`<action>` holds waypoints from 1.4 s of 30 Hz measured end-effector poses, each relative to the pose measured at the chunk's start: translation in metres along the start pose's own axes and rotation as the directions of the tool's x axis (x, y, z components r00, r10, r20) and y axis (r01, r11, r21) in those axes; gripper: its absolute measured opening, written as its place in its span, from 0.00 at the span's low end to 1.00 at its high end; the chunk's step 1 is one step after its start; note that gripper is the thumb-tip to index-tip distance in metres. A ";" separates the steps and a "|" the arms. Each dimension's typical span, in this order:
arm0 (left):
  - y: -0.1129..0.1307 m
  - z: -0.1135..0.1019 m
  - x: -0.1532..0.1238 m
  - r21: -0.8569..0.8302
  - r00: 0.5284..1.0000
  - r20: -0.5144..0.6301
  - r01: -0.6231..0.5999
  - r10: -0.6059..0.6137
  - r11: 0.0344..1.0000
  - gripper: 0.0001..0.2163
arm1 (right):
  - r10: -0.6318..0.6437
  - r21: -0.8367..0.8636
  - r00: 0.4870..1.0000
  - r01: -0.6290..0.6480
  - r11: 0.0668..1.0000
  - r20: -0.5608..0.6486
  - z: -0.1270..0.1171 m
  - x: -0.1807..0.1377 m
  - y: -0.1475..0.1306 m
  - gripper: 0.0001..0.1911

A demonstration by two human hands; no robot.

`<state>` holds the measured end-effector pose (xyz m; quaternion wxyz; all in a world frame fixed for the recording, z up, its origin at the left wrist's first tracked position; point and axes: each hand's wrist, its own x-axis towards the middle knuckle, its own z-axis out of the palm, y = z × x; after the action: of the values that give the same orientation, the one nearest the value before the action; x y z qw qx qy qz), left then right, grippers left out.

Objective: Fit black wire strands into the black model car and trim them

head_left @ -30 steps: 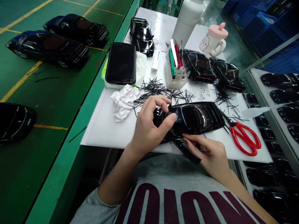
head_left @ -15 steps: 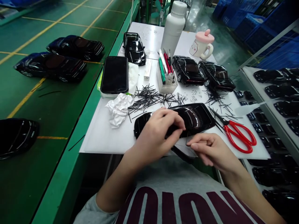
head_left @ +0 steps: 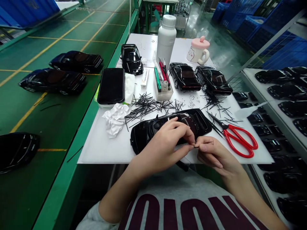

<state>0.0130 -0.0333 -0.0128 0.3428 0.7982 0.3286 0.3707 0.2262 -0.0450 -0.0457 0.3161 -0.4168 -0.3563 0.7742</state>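
Observation:
A black model car body (head_left: pixel 141 134) lies across the front of the white work board (head_left: pixel 93 150). My left hand (head_left: pixel 165 143) reaches over its near side and hides part of it, thumb and forefinger pinched together. Close against those fingertips, my right hand (head_left: pixel 213 153) is also closed in a pinch. A tiny dark end of a thin black strip (head_left: pixel 196 146) shows between the two hands; most of it is covered by fingers. Just behind the car, many loose black strips (head_left: pixel 144 107) are scattered. Red-handled scissors (head_left: pixel 241 140) rest to the right of my right hand.
Crumpled white tissue (head_left: pixel 115 119) and a phone (head_left: pixel 111 86) lie at left. Behind stand a pen holder (head_left: pixel 164 95), white bottle (head_left: pixel 166 41), lidded mug (head_left: pixel 198 54) and finished-looking cars (head_left: pixel 184 76). More cars sit on the green conveyor (head_left: pixel 55 118) and right-hand rack (head_left: pixel 251 80).
My two hands have come together, fingertips now meeting beside the car, where a gap was before. The view has shifted slightly, showing more of the far end of the table.

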 end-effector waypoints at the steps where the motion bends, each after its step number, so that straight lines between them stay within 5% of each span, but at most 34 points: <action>1: 0.000 0.000 0.000 0.004 1.000 -0.002 0.004 -0.004 1.000 0.06 | -0.001 0.007 1.000 0.001 1.000 0.003 0.000 0.000 0.000 0.11; 15: 0.001 0.007 0.008 0.042 1.000 0.013 0.021 -0.022 0.999 0.12 | -0.066 -0.079 0.995 0.061 0.995 -0.073 -0.001 -0.002 -0.003 0.16; 18: 0.002 0.009 0.009 0.062 0.999 -0.011 0.032 -0.031 0.998 0.12 | -0.211 -0.227 0.967 0.176 0.958 -0.141 -0.013 -0.012 -0.014 0.15; 20: 0.002 0.010 0.009 0.064 0.998 -0.043 0.049 -0.046 0.997 0.12 | -0.436 -0.536 0.868 0.258 0.804 -0.236 -0.034 -0.023 -0.023 0.14; 22: 0.002 0.011 0.008 0.055 0.994 -0.092 0.065 -0.060 0.996 0.12 | -0.642 -0.864 0.715 0.108 0.492 -0.277 -0.062 -0.034 -0.028 0.16; 24: 0.001 0.012 0.008 0.047 0.988 -0.136 0.073 -0.066 0.996 0.12 | -0.697 -0.968 0.672 -0.171 0.183 -0.251 -0.092 -0.043 -0.028 0.18; 27: 0.000 0.013 0.007 0.041 0.982 -0.179 0.062 -0.053 0.997 0.12 | -0.673 -0.968 0.706 -0.241 0.064 -0.220 -0.123 -0.049 -0.020 0.20; 31: -0.001 0.015 0.007 0.023 0.968 -0.245 0.057 -0.050 0.998 0.12 | -0.660 -0.975 0.722 -0.205 0.083 -0.208 -0.130 -0.051 -0.014 0.22; 37: -0.001 0.017 0.006 0.029 0.958 -0.280 0.078 -0.067 0.997 0.12 | -0.712 -0.885 0.560 -0.084 0.459 -0.423 -0.114 -0.070 -0.026 0.27; 42: -0.001 0.017 0.006 0.025 0.956 -0.284 0.079 -0.068 0.997 0.13 | -0.697 -0.884 0.652 0.086 0.459 -0.298 -0.098 -0.084 -0.017 0.28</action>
<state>0.0294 -0.0332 -0.0199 0.2912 0.7303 0.4104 0.4621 0.3525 -0.0739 -0.0357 0.3700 -0.6420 -0.6317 0.2276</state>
